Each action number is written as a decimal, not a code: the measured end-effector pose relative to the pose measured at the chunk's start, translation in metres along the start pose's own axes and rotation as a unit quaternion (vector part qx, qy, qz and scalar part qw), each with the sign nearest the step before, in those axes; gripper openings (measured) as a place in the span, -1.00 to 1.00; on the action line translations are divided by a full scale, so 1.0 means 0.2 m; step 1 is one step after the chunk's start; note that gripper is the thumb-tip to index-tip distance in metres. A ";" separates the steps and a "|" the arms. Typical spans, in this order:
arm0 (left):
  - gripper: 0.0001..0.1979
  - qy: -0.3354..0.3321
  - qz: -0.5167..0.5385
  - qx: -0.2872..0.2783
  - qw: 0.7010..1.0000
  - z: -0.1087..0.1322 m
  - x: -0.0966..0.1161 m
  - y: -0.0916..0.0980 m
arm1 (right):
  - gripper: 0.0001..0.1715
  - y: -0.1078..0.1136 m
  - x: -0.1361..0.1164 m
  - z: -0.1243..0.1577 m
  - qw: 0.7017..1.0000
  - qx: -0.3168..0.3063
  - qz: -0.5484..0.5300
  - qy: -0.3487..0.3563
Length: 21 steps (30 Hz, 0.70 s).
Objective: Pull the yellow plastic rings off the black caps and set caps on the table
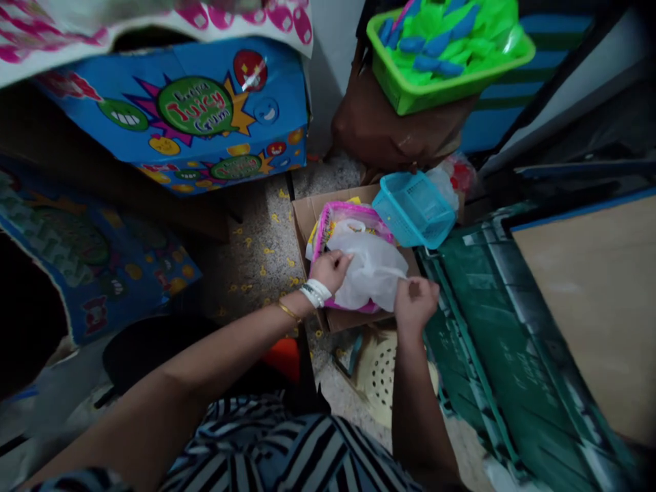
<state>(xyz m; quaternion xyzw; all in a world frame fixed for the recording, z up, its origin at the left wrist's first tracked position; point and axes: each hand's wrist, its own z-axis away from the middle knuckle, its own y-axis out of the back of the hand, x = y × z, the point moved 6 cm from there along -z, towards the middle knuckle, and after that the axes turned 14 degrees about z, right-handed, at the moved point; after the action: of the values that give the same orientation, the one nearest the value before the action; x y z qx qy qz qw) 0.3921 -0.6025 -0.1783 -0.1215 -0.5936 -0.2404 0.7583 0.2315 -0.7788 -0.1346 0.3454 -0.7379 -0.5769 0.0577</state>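
Note:
A thin white plastic bag (376, 266) is stretched between my two hands above a pink basket (324, 222). My left hand (332, 270), with white bands at the wrist, is closed on the bag's left side. On the right, my right hand (416, 301) pinches a twisted end of the same bag. The pink basket stands in a cardboard box (305, 208), and part of its contents is covered by the bag. Touching the box's far right corner is a light blue plastic basket (417, 208).
Blue gum cartons (205, 109) stand at the left. At the back, a green basket (410, 96) holds green and blue pieces. A green crate (492, 328) lines the right side. A cream perforated stool (382, 376) is below. Small yellow pieces (266, 251) litter the floor.

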 end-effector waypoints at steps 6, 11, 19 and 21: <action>-0.14 -0.025 0.105 -0.077 0.991 0.18 -0.05 0.05 | -0.94 0.07 -0.24 0.19 0.977 -0.089 -0.169 0.090; -0.60 0.087 0.100 -0.137 0.982 0.31 -0.23 0.15 | -0.86 -0.03 -0.24 0.41 0.926 -0.237 -0.295 0.014; -0.52 0.132 0.086 0.036 0.987 0.33 -0.45 0.37 | -0.55 -0.32 -0.04 0.48 0.916 -0.262 -0.249 -0.176; -0.37 0.124 0.102 0.041 0.986 0.32 -0.39 0.36 | -0.60 -0.33 -0.08 0.47 0.905 -0.265 -0.273 -0.191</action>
<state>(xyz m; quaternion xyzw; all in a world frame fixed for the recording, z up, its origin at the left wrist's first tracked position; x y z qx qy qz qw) 0.3607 -0.4945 -0.2288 -0.1191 -0.4887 -0.1501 0.8511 0.2272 -0.7003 -0.2184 0.3885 -0.4317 -0.7992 -0.1550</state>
